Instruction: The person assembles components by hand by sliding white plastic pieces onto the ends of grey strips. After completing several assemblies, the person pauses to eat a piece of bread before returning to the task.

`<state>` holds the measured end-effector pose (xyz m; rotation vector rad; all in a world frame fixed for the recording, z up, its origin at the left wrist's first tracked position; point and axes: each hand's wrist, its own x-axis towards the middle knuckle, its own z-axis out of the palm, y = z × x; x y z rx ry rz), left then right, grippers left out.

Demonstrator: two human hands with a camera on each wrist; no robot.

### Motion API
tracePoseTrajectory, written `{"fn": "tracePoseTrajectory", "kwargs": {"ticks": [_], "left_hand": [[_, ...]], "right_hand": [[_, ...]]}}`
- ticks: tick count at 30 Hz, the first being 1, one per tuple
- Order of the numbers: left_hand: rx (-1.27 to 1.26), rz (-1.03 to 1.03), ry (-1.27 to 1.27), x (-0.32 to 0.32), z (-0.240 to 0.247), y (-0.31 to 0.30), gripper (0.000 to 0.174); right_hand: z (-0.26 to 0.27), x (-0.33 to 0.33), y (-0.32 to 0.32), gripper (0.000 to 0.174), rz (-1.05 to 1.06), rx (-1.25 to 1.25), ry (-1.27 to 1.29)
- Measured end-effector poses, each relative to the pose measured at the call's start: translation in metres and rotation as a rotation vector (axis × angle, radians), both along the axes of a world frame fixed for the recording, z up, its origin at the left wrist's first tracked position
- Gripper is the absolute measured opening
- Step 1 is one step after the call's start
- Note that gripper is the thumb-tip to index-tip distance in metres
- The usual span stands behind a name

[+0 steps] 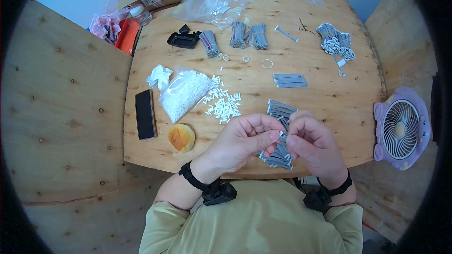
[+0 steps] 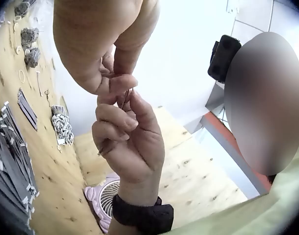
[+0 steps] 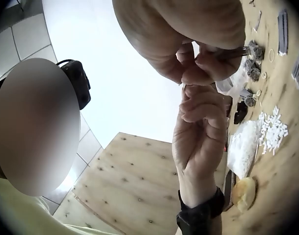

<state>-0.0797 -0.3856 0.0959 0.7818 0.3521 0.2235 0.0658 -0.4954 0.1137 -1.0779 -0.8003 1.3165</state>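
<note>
Over the near edge of the table, both hands meet fingertip to fingertip. My left hand (image 1: 249, 138) pinches a small white connector (image 1: 281, 133) between thumb and forefinger. Close against it, my right hand (image 1: 313, 143) pinches a grey ribbon cable, mostly hidden by the fingers; in the right wrist view a grey strip (image 3: 232, 53) with thin wire ends sticks out of that hand. Beneath the hands lies a pile of grey ribbon cables (image 1: 281, 156) with white ends. Loose small white connectors (image 1: 225, 107) are scattered left of the pile, beside a clear bag (image 1: 184, 93) full of them.
A phone (image 1: 145, 114) and a bread bun (image 1: 181, 138) lie at the left, a purple fan (image 1: 401, 128) at the right. Farther back are a row of cables (image 1: 289, 81), tied cable bundles (image 1: 258, 36), a black tray (image 1: 183, 40), white-grey coiled cables (image 1: 335, 42) and plastic bags (image 1: 209, 7).
</note>
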Motion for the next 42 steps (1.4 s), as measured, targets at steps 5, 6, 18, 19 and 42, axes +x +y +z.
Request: {"fn": "tracePoseTrajectory", "kwargs": {"ticks": [5,6,18,19,42], "left_hand": [[-0.036,0.023,-0.008,0.000,0.000,-0.001,0.015],[-0.035,0.022,-0.008,0.000,0.000,-0.001,0.015],[0.080,0.065,0.050,0.000,0.002,-0.002,0.015],[0.110,0.074,0.062,0.000,0.004,-0.002,0.015],[0.266,0.051,0.130,-0.002,0.003,-0.002,0.009]], "right_hand": [[0.002,-0.001,0.000,0.008,-0.014,-0.032,-0.038],[0.002,-0.001,0.000,0.008,-0.018,-0.035,-0.045],[0.000,-0.003,0.000,0.007,-0.078,-0.026,-0.147],[-0.001,-0.003,0.000,0.007,-0.085,-0.023,-0.157],[-0.008,-0.004,-0.003,0.008,-0.042,-0.062,-0.209]]}}
